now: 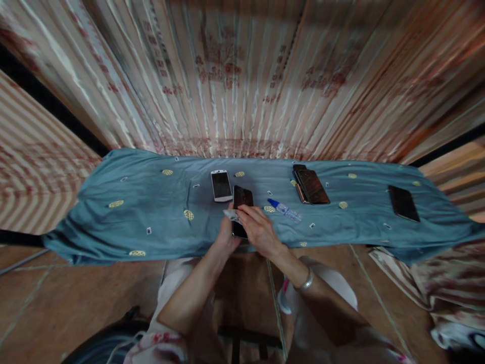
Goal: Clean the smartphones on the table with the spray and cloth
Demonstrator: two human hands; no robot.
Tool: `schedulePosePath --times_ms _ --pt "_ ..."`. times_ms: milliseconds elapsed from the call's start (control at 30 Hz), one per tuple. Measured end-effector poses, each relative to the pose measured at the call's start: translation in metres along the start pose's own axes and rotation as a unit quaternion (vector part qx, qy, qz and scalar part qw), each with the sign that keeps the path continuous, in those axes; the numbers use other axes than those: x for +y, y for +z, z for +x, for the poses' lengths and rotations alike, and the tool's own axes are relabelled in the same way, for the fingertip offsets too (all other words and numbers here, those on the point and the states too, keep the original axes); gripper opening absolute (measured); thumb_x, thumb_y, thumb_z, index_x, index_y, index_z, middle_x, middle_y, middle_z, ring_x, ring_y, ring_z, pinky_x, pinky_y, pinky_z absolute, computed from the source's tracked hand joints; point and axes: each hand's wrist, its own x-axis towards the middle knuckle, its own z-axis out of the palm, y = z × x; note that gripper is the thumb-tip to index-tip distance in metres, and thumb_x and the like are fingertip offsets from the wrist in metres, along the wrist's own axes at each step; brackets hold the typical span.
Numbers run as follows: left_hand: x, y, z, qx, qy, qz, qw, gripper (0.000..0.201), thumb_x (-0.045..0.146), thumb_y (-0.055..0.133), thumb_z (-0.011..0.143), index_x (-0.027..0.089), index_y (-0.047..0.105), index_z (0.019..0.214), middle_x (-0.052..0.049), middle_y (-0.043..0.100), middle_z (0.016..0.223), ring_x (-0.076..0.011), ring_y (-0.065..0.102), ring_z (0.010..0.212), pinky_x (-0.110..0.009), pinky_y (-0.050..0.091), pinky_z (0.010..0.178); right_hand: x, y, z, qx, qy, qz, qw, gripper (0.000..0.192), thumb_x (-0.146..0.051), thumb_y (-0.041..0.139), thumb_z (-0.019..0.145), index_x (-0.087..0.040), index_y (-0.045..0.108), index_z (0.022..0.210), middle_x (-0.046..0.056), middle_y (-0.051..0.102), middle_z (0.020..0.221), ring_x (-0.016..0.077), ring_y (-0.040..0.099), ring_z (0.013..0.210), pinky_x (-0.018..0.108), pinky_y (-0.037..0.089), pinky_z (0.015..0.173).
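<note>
A black phone [242,198] is held over the near edge of the blue cloth [151,212]. My left hand [227,235] grips its left side from below. My right hand [259,230] lies over the phone's lower half and pinches a small pale wipe [232,215] against it. A white phone [221,185] lies on the cloth just to the left of the black one. A small clear bottle with a blue cap [286,210] lies on its side just right of my right hand.
Two stacked dark phones [310,186] lie at the cloth's right middle, and another dark phone [403,202] sits far right. A striped curtain [242,76] hangs behind. Patterned fabric [447,283] lies on the brown floor at right. My knees are below the cloth.
</note>
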Motion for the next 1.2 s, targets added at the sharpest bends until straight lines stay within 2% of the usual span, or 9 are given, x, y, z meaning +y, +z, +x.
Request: schedulePosePath --times_ms 67,233,433,600,733,900,1100,1200 --pt "-0.004 -0.001 -0.003 0.006 0.006 0.01 1.0 0.019 0.033 0.063 0.08 0.016 0.063 0.073 -0.003 0.068 0.071 -0.0218 0.069 0.086 -0.032 0.054 0.083 0.007 -0.002 0.004 0.007 0.01 -0.01 1.0 0.037 -0.019 0.039 0.098 -0.022 0.062 0.126 0.011 0.065 0.119 0.0232 0.059 0.108 0.041 0.052 0.096" --pt "-0.013 0.0 -0.012 -0.018 -0.014 0.059 0.998 0.019 0.033 0.063 0.084 0.015 0.068 0.089 -0.006 0.073 0.084 -0.0238 0.068 0.095 -0.033 0.053 0.087 0.024 -0.008 0.014 0.038 0.031 -0.039 0.998 0.034 -0.021 0.039 0.099 -0.018 0.067 0.118 0.012 0.067 0.116 0.0238 0.06 0.108 0.041 0.05 0.098" --pt "-0.011 0.003 -0.019 -0.043 -0.059 0.094 0.993 0.03 0.041 0.056 0.089 0.016 0.07 0.098 -0.006 0.074 0.084 -0.0213 0.07 0.078 -0.037 0.055 0.081 0.048 -0.013 0.021 0.064 0.08 -0.034 0.994 0.035 -0.027 0.038 0.099 -0.019 0.068 0.115 0.013 0.066 0.117 0.0239 0.059 0.106 0.042 0.049 0.098" --pt "-0.001 0.006 -0.022 -0.055 -0.062 0.085 0.993 0.038 0.04 0.045 0.094 0.012 0.07 0.099 -0.009 0.074 0.085 -0.0204 0.07 0.073 -0.037 0.057 0.075 0.058 -0.014 0.018 0.082 0.107 -0.042 0.99 0.036 -0.031 0.039 0.098 -0.018 0.069 0.113 0.014 0.064 0.117 0.0253 0.058 0.105 0.045 0.048 0.096" --pt "0.003 0.01 -0.024 -0.048 -0.053 0.073 0.995 0.04 0.036 0.039 0.097 0.01 0.07 0.096 -0.01 0.074 0.082 -0.0211 0.071 0.076 -0.038 0.057 0.079 0.053 -0.016 0.015 0.075 0.1 -0.053 0.991 0.034 -0.028 0.04 0.098 -0.018 0.069 0.112 0.013 0.065 0.112 0.0244 0.058 0.101 0.041 0.049 0.093" --pt "0.004 0.011 -0.019 -0.024 -0.052 0.043 0.997 0.036 0.033 0.041 0.096 0.012 0.07 0.096 -0.008 0.074 0.085 -0.0219 0.07 0.092 -0.036 0.053 0.09 0.034 -0.015 0.012 0.056 0.061 -0.057 0.995 0.033 -0.024 0.039 0.099 -0.021 0.069 0.113 0.01 0.065 0.108 0.0229 0.059 0.098 0.04 0.05 0.092" --pt "0.004 0.003 -0.01 0.007 -0.022 0.052 0.998 0.033 0.032 0.046 0.094 0.013 0.068 0.079 -0.004 0.07 0.068 -0.0175 0.069 0.076 -0.029 0.054 0.081 0.009 -0.013 0.005 0.024 0.022 -0.047 0.998 0.034 -0.021 0.039 0.098 -0.02 0.066 0.118 0.011 0.065 0.109 0.0229 0.057 0.099 0.037 0.051 0.09" --pt "0.005 -0.001 -0.006 0.012 -0.016 0.055 0.998 0.029 0.032 0.051 0.09 0.013 0.066 0.074 -0.003 0.067 0.064 -0.0184 0.069 0.075 -0.029 0.054 0.08 -0.003 -0.012 -0.001 0.008 0.0 -0.03 1.0 0.034 -0.018 0.039 0.098 -0.019 0.064 0.121 0.011 0.064 0.11 0.0224 0.057 0.099 0.038 0.051 0.091"
